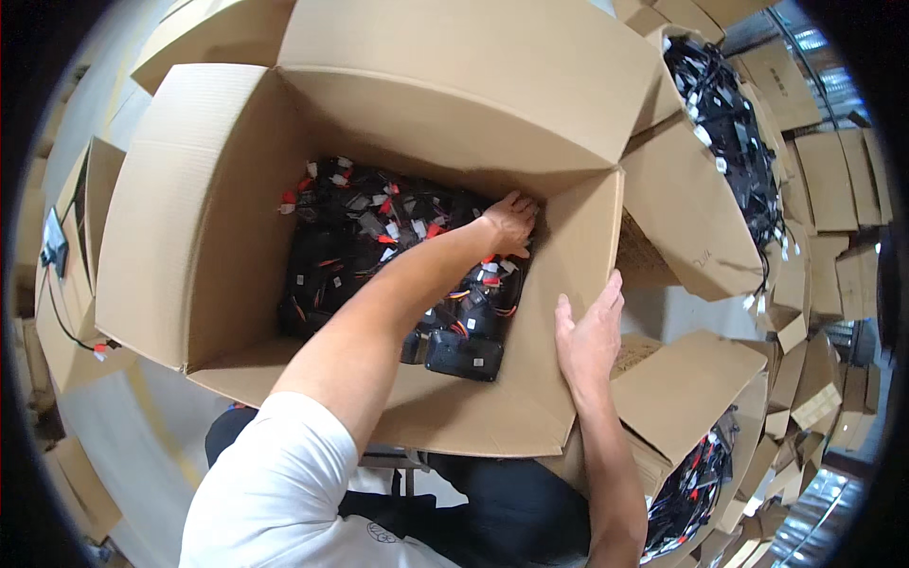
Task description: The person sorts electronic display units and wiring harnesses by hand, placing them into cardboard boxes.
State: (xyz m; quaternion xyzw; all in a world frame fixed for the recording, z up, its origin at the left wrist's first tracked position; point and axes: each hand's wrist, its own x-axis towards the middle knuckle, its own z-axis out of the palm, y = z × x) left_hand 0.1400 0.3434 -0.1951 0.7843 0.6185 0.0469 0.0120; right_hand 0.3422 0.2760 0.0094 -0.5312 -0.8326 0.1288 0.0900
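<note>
A large open cardboard box (544, 312) stands in front of me. Inside lie several black electronic devices (464, 354) with bundled cables and red and white connectors (418, 227). My left arm crosses the box from the lower left. My left hand (511, 224) is at the far right corner of the contents, thumb apart from the fingers, some fingertips hard to make out; I see nothing held in it. Against the edge of the right-hand flap rests my right hand (589, 341), fingers stretched and thumb apart.
To the right stand an open box with black cables (729, 133) and, lower down, another box of cables (696, 492). A box at the left (71, 312) has a small device with a dangling cable on top. Many cardboard boxes (824, 180) are piled along the right.
</note>
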